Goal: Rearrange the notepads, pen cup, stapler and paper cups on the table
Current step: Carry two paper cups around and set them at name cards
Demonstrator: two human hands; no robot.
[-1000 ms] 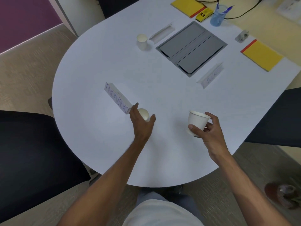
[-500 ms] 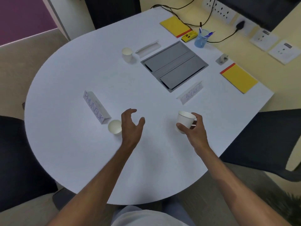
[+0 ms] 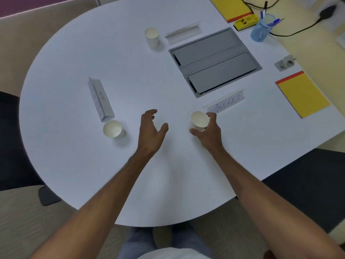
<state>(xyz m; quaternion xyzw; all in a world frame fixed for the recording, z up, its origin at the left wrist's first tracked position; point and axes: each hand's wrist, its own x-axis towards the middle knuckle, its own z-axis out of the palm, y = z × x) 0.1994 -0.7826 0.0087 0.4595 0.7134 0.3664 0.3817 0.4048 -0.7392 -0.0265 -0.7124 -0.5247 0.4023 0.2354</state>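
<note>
Paper cup [image 3: 200,119] in the right hand [image 3: 209,130] sits near the middle of the white table [image 3: 74,165], tilted with its mouth toward the camera, the thumb below it and the fingers curled round its far side; whether its base touches the tabletop I cannot tell. Just beyond it stands a folded name card reading BUCKET [image 3: 226,103], close enough to crowd any move farther away. The left hand [image 3: 152,131] hovers over bare table to the left, fingers spread and loosely curled, holding nothing. Farther left a second paper cup [image 3: 113,129] stands upright, just beside the near end of another name card [image 3: 100,99]. A third paper cup [image 3: 152,37] stands at the far side beside a third card [image 3: 183,31]. The grey cable hatch [image 3: 214,60] fills the centre. At far right lie a yellow notepad [image 3: 231,7], the yellow stapler [image 3: 246,21] and the blue pen cup [image 3: 261,28]; another notepad [image 3: 302,94] lies at the right edge.
</note>
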